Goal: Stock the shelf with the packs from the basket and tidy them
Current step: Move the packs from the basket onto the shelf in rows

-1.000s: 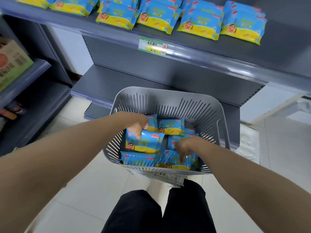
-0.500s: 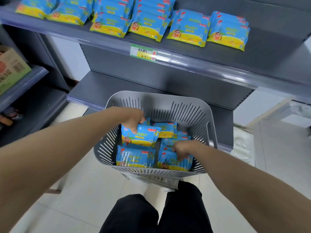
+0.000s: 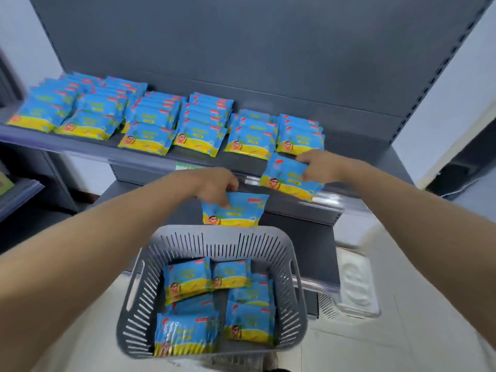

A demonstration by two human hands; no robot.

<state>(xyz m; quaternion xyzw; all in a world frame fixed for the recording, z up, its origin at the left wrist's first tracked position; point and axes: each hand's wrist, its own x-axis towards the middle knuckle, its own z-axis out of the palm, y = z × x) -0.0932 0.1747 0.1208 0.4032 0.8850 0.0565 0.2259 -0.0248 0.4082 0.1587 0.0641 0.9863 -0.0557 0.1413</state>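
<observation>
Two packs held up at the shelf (image 3: 88, 151)
The basket (image 3: 142, 304) below holds more. The left hand (image 3: 217, 186) pinches the left pack (image 3: 236, 213) by its top edge over the basket; the right hand (image 3: 319, 165) grips the right pack (image 3: 288, 179) at the shelf lip. A slack pinch could drop one; a hasty push could skew the front row (image 3: 249, 146).

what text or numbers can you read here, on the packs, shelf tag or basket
None can be read.
Shelf packs: print too blurred.
Pack in the left hand: red label blurred.
Other pack in the right hand: blurred.
Green shelf tag: blurred, partly hidden.
Basket: no text seen.
</observation>
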